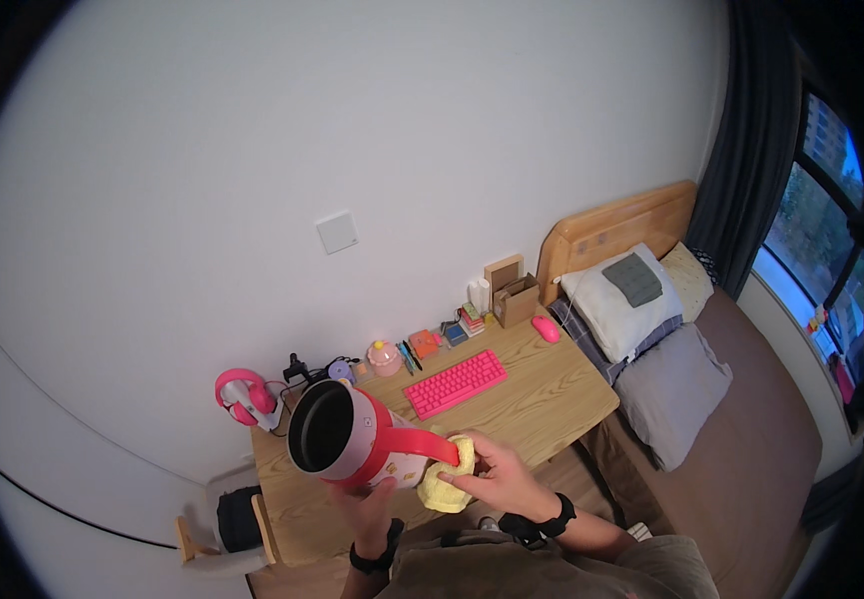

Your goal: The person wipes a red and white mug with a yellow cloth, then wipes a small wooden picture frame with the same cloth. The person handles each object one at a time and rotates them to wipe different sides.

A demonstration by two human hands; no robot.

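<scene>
A large white and red mug (353, 442) with a dark inside is held up over the wooden desk, tilted so its mouth faces left. My left hand (366, 509) supports it from below, its fingers partly hidden behind the mug. In my right hand (503, 479) is a yellow cloth (447, 487), pressed around the lower end of the red handle (420, 442). A pink keyboard (456, 383) lies on the desk beyond the mug, with a pink mouse (546, 329) towards the right end.
Along the wall side of the desk (551, 408) stand pink headphones (246, 397) on a stand, a pink domed container (384, 358), pens, small boxes and a cardboard box (515, 301). A bed with pillows (675, 397) adjoins the right side. A chair (263, 528) is at lower left.
</scene>
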